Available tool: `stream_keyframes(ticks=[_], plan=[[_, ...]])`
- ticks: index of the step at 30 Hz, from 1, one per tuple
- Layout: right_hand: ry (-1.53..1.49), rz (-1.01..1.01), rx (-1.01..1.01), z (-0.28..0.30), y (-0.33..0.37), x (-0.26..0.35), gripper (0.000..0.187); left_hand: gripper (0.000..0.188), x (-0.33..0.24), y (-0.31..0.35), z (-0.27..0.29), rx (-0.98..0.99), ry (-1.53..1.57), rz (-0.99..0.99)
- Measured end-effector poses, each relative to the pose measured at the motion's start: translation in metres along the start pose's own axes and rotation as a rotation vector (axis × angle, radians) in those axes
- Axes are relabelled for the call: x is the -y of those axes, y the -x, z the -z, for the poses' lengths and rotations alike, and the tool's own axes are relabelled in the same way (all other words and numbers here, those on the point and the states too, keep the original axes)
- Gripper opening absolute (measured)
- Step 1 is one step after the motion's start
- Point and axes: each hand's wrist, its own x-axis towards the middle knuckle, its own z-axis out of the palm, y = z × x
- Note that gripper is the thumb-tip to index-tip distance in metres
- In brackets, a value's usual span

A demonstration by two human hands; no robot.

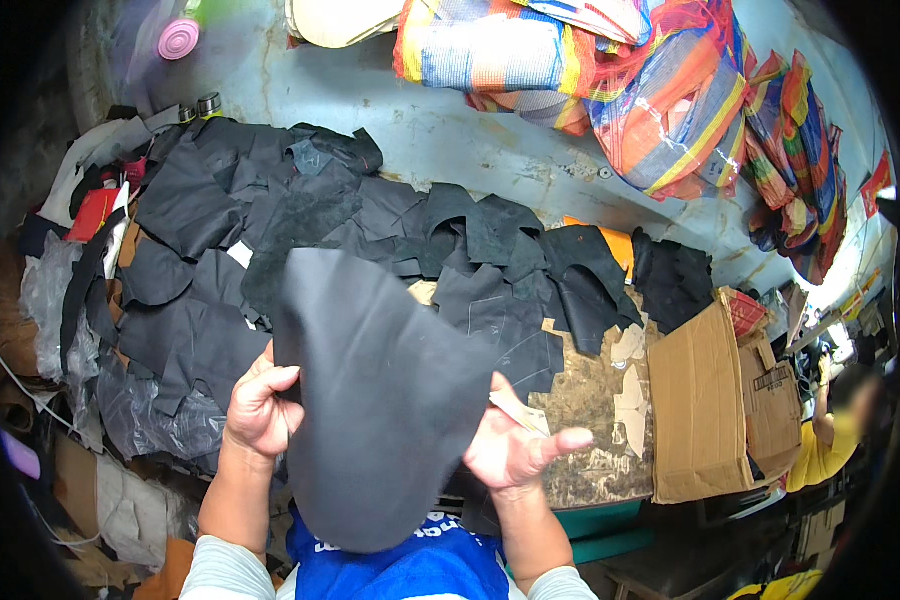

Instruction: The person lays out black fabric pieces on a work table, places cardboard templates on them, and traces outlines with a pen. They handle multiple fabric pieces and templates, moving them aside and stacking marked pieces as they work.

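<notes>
A large smooth black leather piece (pixel 370 400) with a rounded lower end is held up in front of my chest. My left hand (pixel 262 405) is closed on its left edge, thumb in front and fingers partly behind. At the right edge is my right hand (pixel 515 440), its thumb stretched outward and most of its fingers hidden behind the leather. It appears to support that edge. A narrow pale strip (pixel 520 411) shows between its forefinger and thumb; whether the hand holds it is unclear. Beyond the hands, many black leather pieces (pixel 195 205) lie heaped across the worktable (pixel 600 455).
An open cardboard box (pixel 700 410) stands at the right of the table. Woven striped bags (pixel 670 110) are piled at the far side against a blue-grey surface (pixel 370 90). Clear plastic wrapping (pixel 165 420) lies at the left. A person in yellow (pixel 830 450) is at the far right.
</notes>
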Motion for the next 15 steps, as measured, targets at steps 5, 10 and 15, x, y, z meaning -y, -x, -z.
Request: stream_keyframes(ticks=[5,10,15], plan=[[0.635,-0.015,-0.332,-0.021,0.0,0.011,0.061,0.037,0.004,0.013,0.001,-0.146,-0.038,0.015],[0.669,0.196,-0.428,-0.017,-0.002,0.021,0.053,0.043,0.002,0.014,-0.001,-0.212,-0.31,-0.032],[0.768,0.203,-0.465,-0.007,-0.001,0.022,0.049,0.051,0.007,0.012,0.0,-0.253,-0.607,-0.145]])
